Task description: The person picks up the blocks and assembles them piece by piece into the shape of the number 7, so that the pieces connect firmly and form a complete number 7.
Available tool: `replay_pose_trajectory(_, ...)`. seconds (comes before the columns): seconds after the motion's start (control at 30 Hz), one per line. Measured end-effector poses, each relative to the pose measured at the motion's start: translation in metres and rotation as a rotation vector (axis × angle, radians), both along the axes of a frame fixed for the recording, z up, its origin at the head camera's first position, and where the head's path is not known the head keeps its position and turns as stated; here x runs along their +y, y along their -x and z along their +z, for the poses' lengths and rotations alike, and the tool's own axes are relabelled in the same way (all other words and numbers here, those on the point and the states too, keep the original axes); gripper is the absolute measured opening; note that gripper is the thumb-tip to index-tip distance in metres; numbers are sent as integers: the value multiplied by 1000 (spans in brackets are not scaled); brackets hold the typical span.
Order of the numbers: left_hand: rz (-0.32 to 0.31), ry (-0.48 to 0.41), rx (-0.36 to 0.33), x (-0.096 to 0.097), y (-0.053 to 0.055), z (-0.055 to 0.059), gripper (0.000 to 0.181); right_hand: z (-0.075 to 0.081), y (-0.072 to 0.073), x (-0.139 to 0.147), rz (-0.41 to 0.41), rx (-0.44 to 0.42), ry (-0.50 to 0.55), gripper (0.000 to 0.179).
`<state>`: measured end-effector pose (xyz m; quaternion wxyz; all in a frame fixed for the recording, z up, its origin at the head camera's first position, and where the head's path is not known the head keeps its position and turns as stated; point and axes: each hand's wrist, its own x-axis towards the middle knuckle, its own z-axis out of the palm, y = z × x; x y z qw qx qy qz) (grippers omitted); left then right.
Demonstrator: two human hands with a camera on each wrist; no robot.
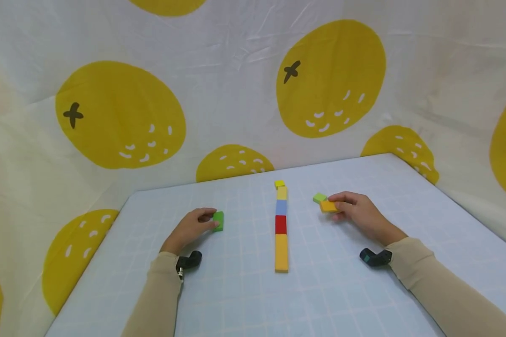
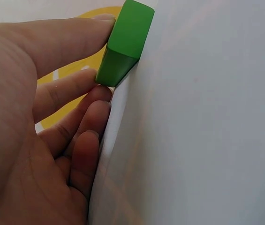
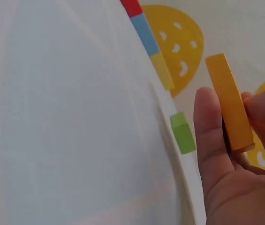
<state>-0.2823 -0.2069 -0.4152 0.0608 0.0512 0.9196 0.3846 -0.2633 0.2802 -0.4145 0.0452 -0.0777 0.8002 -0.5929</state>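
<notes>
My left hand (image 1: pixel 195 222) pinches a green block (image 1: pixel 218 221) at the left of the table; in the left wrist view the block (image 2: pixel 131 30) sits between thumb and fingertip, close to the tabletop. On the right, my right hand (image 1: pixel 357 210) holds an orange block (image 1: pixel 329 206) between thumb and fingers. The right wrist view shows that orange block (image 3: pixel 230 103) raised off the table. Just behind it lies a light green block (image 1: pixel 319 197). Between the hands runs a straight row of blocks: a long tan one (image 1: pixel 281 252), a red one (image 1: pixel 280 224), a blue one (image 1: pixel 281 207) and a pale yellow one (image 1: pixel 281 193).
A bright yellow block (image 1: pixel 279 184) stands at the row's far end. The blocks are on a pale blue checked table (image 1: pixel 236 295). A white curtain (image 1: pixel 232 84) with large yellow fruit prints hangs behind and beside the table.
</notes>
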Motion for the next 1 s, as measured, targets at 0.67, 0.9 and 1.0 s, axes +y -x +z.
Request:
replay_pose_trajectory(0.67, -16, 0, 12, -2, 0, 2, 57, 0, -3, -13, 37, -82, 13, 46)
replay_pose_trajectory(0.9, -12, 10, 16, 1, -1, 2, 57, -1, -5, -18, 23, -75, -14, 47)
replay_pose_trajectory(1.0, -2, 12, 15, 2, -2, 1, 56, 0, -6, -18, 27, -65, -24, 50)
